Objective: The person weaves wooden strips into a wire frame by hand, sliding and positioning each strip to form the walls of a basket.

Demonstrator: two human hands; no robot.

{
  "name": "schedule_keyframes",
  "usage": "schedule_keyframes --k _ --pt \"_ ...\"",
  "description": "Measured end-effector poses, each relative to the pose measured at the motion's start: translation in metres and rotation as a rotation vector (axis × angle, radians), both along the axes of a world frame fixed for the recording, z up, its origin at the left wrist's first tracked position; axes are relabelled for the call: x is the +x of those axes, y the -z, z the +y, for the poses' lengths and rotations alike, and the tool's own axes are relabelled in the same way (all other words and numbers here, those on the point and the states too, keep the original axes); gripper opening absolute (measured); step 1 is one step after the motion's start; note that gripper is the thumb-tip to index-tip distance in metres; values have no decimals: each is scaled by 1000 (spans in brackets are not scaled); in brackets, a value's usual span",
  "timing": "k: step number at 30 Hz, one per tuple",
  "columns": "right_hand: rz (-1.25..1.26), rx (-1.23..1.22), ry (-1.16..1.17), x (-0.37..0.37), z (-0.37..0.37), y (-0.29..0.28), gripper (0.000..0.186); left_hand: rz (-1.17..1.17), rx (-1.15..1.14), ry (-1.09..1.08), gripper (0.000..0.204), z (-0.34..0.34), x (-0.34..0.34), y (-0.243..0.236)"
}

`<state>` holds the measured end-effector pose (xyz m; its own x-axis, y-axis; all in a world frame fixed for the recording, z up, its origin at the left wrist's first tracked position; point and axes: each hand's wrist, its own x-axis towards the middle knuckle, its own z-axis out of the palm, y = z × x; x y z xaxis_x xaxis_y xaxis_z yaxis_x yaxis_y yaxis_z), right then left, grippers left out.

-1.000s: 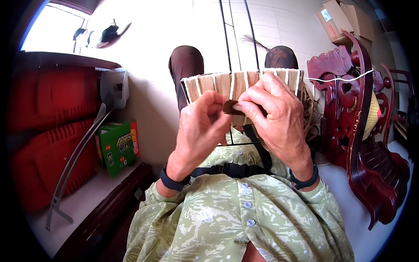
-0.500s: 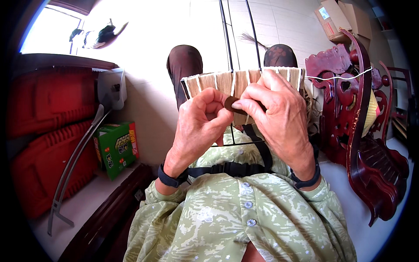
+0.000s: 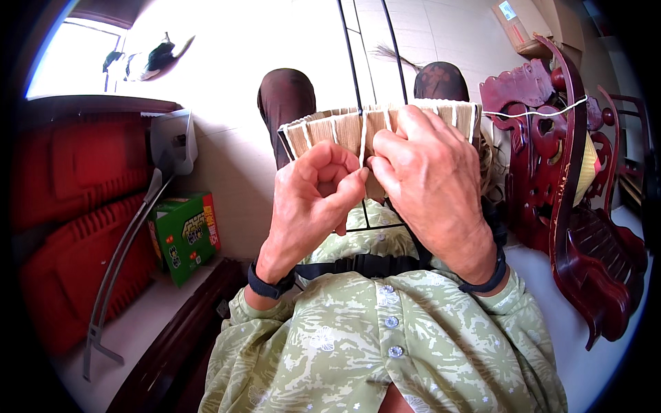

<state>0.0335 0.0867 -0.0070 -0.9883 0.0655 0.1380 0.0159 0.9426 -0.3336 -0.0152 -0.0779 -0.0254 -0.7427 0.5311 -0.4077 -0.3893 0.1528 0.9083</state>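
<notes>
Left hand point(image 3: 313, 196): raised from lower left, fingers curled in; thumb and bent forefinger close together at the near side of the tan strips. Whether the tips meet, or what lies between them, cannot be told.
Right hand point(image 3: 430, 182): back of hand up, fingers bent down over the strips right of centre; thumb tip just beside the left thumb. Grip opening and anything under the fingers hidden; cannot tell.
Strips point(image 3: 348, 129): packed side by side in a shallow arc, in front of the knees, beyond the left hand and partly beneath the right.
Cords: several white ones cross the strips; the middle cord point(image 3: 363, 134) runs down to the fingertips.
Frame point(image 3: 349, 55): thin black rods; two long ones extend away past the strips, a crossbar lies nearer the body, below the hands.
Line: a white string point(image 3: 544, 115) runs from the right end of the strips to the chair point(image 3: 559, 255), dark red, carved wood.
Knees: dark trousers point(image 3: 286, 93), one knee beyond each half of the strips.
Body: green patterned shirt point(image 3: 330, 323); black belt point(image 3: 372, 267); dark band at each wrist.
Left side: red cases point(image 3: 89, 155), green box point(image 3: 182, 237) near them.
Far floor: black-and-white animal point(image 3: 160, 55) at upper left; carton point(image 3: 527, 31) at upper right.
</notes>
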Motion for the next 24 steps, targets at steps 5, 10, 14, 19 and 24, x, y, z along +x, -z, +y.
schedule_keyframes --k 5,10,14,19,24 --pt "70 -3 2 -3 0 4 14 145 -10 -3 4 -1 5 5" --pt "151 -118 27 -3 4 11 16 331 -108 49 6 -7 8 2" --pt "199 -183 38 -2 4 10 18 149 -20 -150 19 -5 11 2" --pt "236 -201 37 -1 3 13 17 159 -161 -91 21 2 2 -10" --pt "193 -141 41 2 4 14 21 226 -312 10 17 4 -5 -19"
